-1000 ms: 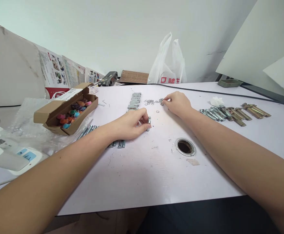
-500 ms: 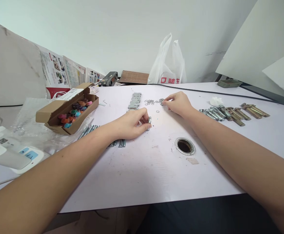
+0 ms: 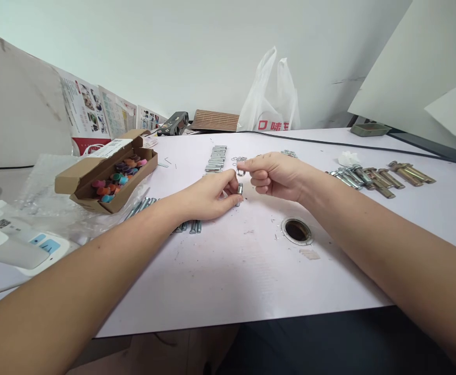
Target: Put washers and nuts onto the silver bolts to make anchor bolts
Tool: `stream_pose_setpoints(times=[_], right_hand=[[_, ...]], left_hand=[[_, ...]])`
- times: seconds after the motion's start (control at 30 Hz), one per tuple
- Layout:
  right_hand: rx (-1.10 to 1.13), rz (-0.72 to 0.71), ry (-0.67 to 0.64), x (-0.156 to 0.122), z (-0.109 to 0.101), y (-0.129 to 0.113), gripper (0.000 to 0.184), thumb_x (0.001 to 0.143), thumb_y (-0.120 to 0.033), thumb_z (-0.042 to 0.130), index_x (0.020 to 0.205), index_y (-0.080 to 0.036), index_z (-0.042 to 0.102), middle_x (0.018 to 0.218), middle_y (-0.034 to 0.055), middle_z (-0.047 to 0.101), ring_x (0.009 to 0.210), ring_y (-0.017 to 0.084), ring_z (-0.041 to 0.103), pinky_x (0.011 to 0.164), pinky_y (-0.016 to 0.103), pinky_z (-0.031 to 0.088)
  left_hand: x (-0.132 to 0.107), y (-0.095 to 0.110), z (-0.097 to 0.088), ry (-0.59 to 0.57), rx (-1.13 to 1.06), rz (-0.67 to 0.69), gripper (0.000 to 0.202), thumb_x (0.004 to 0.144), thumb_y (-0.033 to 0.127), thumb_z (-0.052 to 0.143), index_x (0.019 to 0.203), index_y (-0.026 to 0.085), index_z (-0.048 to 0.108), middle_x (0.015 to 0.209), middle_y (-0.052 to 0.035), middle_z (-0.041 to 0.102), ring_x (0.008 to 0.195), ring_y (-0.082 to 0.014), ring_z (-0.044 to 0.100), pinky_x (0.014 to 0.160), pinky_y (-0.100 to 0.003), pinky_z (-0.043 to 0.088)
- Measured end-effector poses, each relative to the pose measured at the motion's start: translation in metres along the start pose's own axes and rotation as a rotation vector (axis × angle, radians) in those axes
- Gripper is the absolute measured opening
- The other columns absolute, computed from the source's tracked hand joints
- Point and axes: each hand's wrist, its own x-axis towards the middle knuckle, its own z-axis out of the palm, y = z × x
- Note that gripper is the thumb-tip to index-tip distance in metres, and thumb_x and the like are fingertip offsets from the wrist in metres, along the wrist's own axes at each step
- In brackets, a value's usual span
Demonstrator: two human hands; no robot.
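Basically, left hand (image 3: 211, 196) pinches a metal fastener (image 3: 239, 189) near-upright, likely to keep its top exposed; right hand (image 3: 278, 173) pinches a ring (image 3: 241, 174) just above.

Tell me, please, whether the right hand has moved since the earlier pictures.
Yes: judged against the metal-rimmed hole, the right hand has moved left, bringing a metal ring close to the left hand.

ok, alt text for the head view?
Left hand holds a bolt upright while the right hand pinches a washer close above it, over a white table. Silver bolts lie behind the left hand, gold bolts at far right; an open box of colourful pieces sits at left.
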Motion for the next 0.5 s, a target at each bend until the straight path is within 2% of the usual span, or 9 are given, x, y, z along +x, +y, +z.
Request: stream_pose_setpoints(times=[0.1,0.37,0.43,0.5], right_hand=[[-0.039,0.057,-0.059,-0.003,0.004,0.003,0.029,0.080,-0.020,0.076,0.064,-0.016,0.052,0.050,-0.0066,0.035,0.050,0.006,0.026,0.046,0.022,0.027],[-0.171,0.037,-0.111,-0.004,0.000,0.006,0.040,0.080,-0.021,0.075,0.054,-0.017,0.044,0.049,-0.0037,0.038,0.050,0.007,0.033,0.048,0.022,0.030],[-0.224,0.005,-0.074,-0.004,-0.003,0.005,0.039,0.081,-0.025,0.074,0.055,-0.016,0.047,0.051,-0.0022,0.042,0.050,0.007,0.035,0.048,0.023,0.032],[-0.321,-0.055,0.021,-0.002,-0.009,0.005,0.037,0.082,-0.031,0.074,0.057,-0.016,0.051,0.054,-0.0001,0.047,0.051,0.008,0.039,0.050,0.025,0.034]], left_hand=[[0.001,-0.002,0.001,-0.007,-0.014,0.016,0.028,0.090,0.037,0.057,0.112,0.019,0.056,0.099,-0.0044,0.068,0.086,-0.0177,0.064,0.075,-0.033,0.050],[0.002,-0.005,0.002,-0.021,-0.045,0.007,0.027,0.090,0.039,0.057,0.109,0.020,0.057,0.103,-0.0056,0.068,0.091,-0.0196,0.064,0.078,-0.035,0.051],[0.002,-0.004,0.001,-0.010,-0.025,-0.002,0.024,0.089,0.039,0.058,0.104,0.020,0.056,0.100,-0.0049,0.068,0.088,-0.0192,0.064,0.076,-0.035,0.050],[0.001,-0.001,0.001,-0.002,-0.017,-0.023,0.021,0.089,0.039,0.059,0.097,0.021,0.054,0.096,-0.0036,0.068,0.085,-0.0184,0.064,0.073,-0.034,0.049]])
